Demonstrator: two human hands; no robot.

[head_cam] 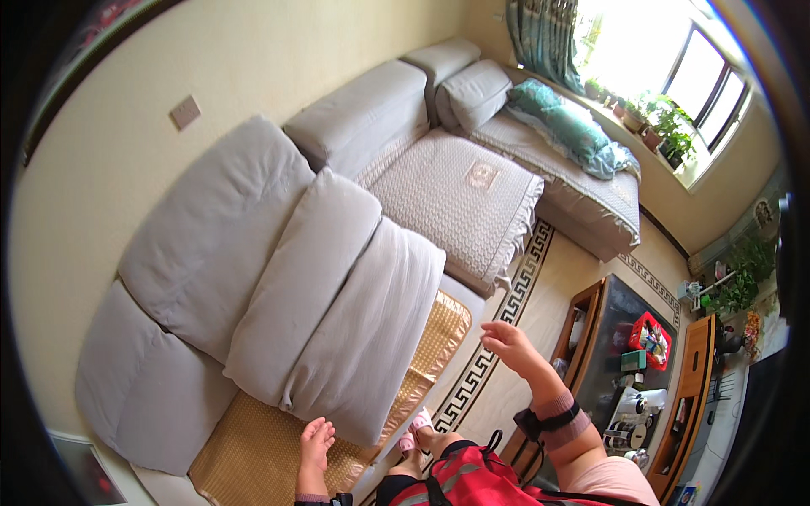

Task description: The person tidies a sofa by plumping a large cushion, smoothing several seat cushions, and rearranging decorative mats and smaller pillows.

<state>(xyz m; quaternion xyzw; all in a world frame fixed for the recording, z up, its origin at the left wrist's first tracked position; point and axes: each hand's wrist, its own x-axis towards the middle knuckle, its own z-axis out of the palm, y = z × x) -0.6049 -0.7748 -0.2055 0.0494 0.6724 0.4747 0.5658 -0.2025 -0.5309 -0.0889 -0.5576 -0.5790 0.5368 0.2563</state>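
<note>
My left hand (pixel 317 441) hovers by the near edge of two grey sofa cushions, over a golden woven seat mat (pixel 253 436). It holds nothing, its fingers loosely curled. My right hand (pixel 504 343) is raised to the right of the sofa, above the patterned floor border, with nothing in it. One long grey cushion (pixel 304 284) lies across the seat, beside a grey cushion with a creased cover (pixel 373 322). Two grey back cushions (pixel 215 234) lean on the wall behind them. The gold mat shows beneath and around the cushions.
Farther along, a quilted cover (pixel 455 196) lies on the sofa, and a teal floral bundle (pixel 563 126) rests by the window. At right stands a dark-topped coffee table (pixel 607 329) with a red basket (pixel 650 341), a green box and glassware. Potted plants (pixel 658 123) line the windowsill.
</note>
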